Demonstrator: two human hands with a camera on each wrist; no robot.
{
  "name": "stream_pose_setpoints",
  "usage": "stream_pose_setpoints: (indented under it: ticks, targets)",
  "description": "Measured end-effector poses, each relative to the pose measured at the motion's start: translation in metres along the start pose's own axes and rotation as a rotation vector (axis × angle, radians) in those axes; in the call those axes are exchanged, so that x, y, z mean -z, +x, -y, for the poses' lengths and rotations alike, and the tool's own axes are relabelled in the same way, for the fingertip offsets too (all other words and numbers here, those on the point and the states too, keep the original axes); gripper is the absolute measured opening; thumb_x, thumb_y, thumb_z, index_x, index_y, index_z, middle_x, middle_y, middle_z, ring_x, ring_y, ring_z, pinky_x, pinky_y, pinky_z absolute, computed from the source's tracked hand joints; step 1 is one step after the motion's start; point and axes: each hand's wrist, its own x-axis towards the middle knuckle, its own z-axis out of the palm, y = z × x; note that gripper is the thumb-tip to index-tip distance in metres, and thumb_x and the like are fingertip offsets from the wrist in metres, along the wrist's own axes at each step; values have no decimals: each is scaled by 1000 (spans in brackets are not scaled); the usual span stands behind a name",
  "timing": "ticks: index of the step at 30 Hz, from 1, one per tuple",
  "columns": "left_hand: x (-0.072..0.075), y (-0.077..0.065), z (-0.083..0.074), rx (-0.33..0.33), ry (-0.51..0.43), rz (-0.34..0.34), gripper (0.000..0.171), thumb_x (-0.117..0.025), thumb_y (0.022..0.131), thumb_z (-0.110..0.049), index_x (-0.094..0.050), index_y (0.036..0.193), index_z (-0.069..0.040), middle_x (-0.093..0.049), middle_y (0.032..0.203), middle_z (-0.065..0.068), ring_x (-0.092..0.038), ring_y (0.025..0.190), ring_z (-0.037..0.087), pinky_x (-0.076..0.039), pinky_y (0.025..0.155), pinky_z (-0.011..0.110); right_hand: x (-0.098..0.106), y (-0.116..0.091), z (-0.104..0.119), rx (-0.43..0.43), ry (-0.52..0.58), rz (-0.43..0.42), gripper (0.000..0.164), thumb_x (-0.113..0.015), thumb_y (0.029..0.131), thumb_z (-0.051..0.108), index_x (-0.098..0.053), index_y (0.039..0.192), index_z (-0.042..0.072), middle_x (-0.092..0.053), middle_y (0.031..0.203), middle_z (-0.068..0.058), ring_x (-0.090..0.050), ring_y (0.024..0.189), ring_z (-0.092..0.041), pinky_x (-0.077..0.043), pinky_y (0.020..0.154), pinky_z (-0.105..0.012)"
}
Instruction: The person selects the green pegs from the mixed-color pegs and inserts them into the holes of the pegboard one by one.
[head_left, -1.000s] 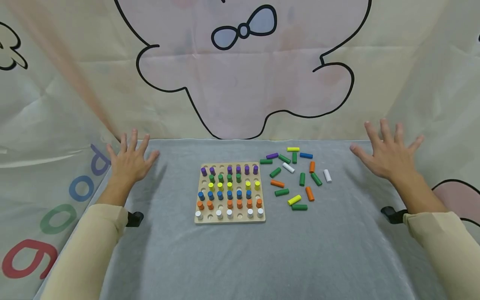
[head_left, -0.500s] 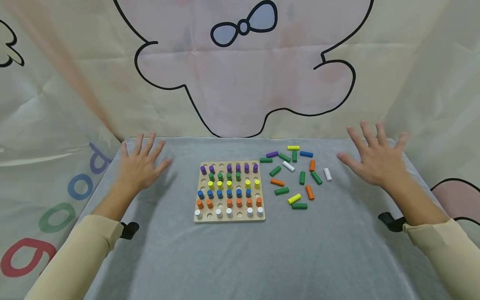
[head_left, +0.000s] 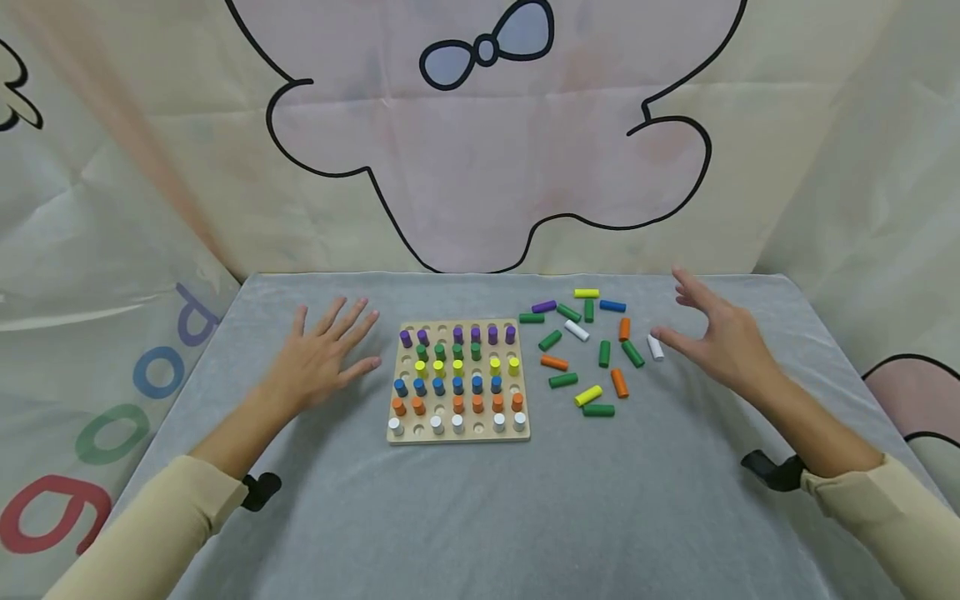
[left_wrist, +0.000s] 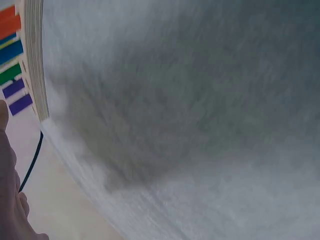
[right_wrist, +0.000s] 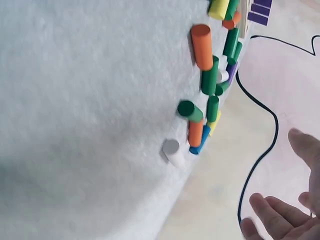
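A wooden pegboard (head_left: 459, 440) lies mid-table in the head view, with rows of purple, green, yellow, blue, orange and white pegs standing in it and some holes bare. To its left my left hand (head_left: 318, 362) hovers with spread fingers and holds nothing. Loose pegs of the same colours lie scattered right of the board, among them a white peg (head_left: 656, 347) and an orange peg (head_left: 619, 383). Just right of that white peg is my right hand (head_left: 723, 342), thumb and fingers apart, nothing between them. In the right wrist view the white peg (right_wrist: 173, 152) stands clear of my fingers (right_wrist: 272, 215).
A grey cloth (head_left: 480, 517) covers the table. Behind it hangs a printed fabric backdrop (head_left: 480, 167), and a side panel with coloured letters (head_left: 161, 375) borders the left edge. Each wrist carries a black camera mount (head_left: 261, 492).
Both hands have moved inward: the left towards the board, the right towards the loose pegs. My right hand has turned, its fingers now pointing more to the left. The pegs stay put.
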Motion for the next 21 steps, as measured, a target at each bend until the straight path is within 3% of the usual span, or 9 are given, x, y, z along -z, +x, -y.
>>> stream_pose_setpoints:
  ticks: [2,6,15,21]
  targets:
    - [-3,-2,-4,-27,-3,8,76,-44,98,-62,-29,158,-18,-19,165,8,-14,151,35,-8,112,70,-6,-2,-1,-26,61,-23,86,-83,83,23,-37,155,16,-64,126,-26,-64,108,-43,-50,81,-31]
    - [-8,-5,-11,-64,-25,45,77,-45,97,-64,-31,158,-18,-21,165,7,-17,150,36,-11,112,70,-17,-7,-4,-97,129,-15,81,-83,83,24,-42,152,11,-67,121,-24,-67,103,-41,-36,71,-1]
    - [-16,-12,-19,-145,-89,65,77,-49,96,-62,-33,157,-17,-26,163,8,-23,149,36,-17,111,70,-26,-12,-4,-146,106,15,76,-81,85,25,-46,149,5,-72,109,-22,-69,88,-34,-45,57,-17]
    - [-21,-14,-22,-155,-145,102,77,-49,97,-60,-30,158,-16,-25,163,8,-21,149,36,-15,111,70,-32,-13,-4,-155,83,42,73,-83,83,23,-50,144,2,-74,103,-19,-69,85,-29,-45,55,-21]
